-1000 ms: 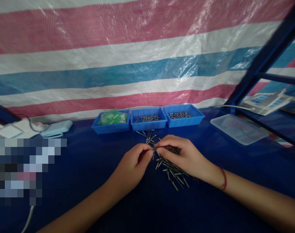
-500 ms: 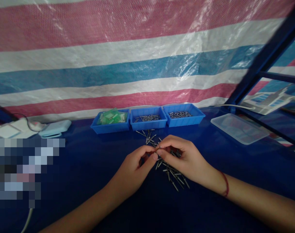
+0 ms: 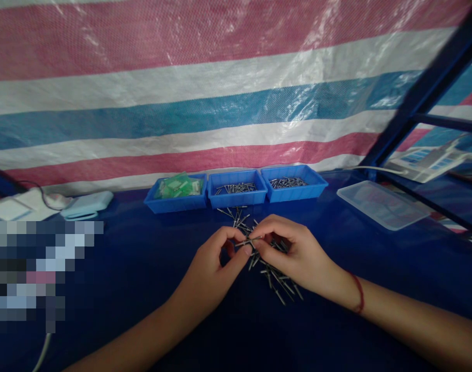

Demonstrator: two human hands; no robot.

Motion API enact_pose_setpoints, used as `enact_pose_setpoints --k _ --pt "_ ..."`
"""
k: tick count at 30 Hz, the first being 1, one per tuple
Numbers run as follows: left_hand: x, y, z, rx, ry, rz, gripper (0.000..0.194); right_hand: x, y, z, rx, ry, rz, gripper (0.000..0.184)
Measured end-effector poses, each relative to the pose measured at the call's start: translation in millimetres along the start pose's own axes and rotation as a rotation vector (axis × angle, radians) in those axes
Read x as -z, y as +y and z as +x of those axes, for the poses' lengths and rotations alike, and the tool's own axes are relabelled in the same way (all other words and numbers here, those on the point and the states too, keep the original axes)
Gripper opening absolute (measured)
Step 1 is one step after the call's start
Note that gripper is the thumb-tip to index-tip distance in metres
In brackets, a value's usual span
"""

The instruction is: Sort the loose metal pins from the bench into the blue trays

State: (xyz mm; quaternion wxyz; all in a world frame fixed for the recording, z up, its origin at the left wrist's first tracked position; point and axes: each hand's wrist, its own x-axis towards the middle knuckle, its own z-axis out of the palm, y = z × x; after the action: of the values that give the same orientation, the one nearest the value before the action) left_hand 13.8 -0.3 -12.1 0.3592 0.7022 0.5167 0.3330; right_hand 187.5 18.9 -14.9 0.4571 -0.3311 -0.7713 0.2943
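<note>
A loose heap of thin metal pins [image 3: 276, 276] lies on the dark blue table [image 3: 142, 268], partly under my hands. My left hand [image 3: 216, 268] and my right hand [image 3: 293, 253] meet fingertip to fingertip just above the heap. Between them they pinch one metal pin [image 3: 246, 241], held roughly level. Both hands are closed in a pinch. A red string circles my right wrist [image 3: 358, 293].
Three blue trays stand in a row at the back: one with green packets [image 3: 176, 192], two with metal pins [image 3: 238, 190] [image 3: 293, 184]. A clear plastic lid [image 3: 381, 204] lies at the right, a pale blue device [image 3: 87, 204] at the left. A striped tarp hangs behind.
My hands have lifted slightly off the heap, and the pin between my fingertips now shows clearly. The view has barely shifted.
</note>
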Motion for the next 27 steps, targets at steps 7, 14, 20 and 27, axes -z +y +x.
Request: enact_pose_setpoints --k 7,14,20,27 --pt "1.9 3 -5 -0.076 0.086 0.061 0.006 -3 3 -1 0.003 -0.027 0.004 0.008" --pt "2.0 1 -4 -0.047 0.104 0.013 0.011 -3 1 -1 0.043 -0.144 -0.029 0.015" --pt "0.3 1 -6 -0.107 0.048 0.138 0.019 38 33 23 0.017 0.388 -0.485 0.022" --pt "-2.1 -15 -4 -0.295 -0.130 0.579 0.024 72 67 35 -0.224 0.370 -0.791 0.039"
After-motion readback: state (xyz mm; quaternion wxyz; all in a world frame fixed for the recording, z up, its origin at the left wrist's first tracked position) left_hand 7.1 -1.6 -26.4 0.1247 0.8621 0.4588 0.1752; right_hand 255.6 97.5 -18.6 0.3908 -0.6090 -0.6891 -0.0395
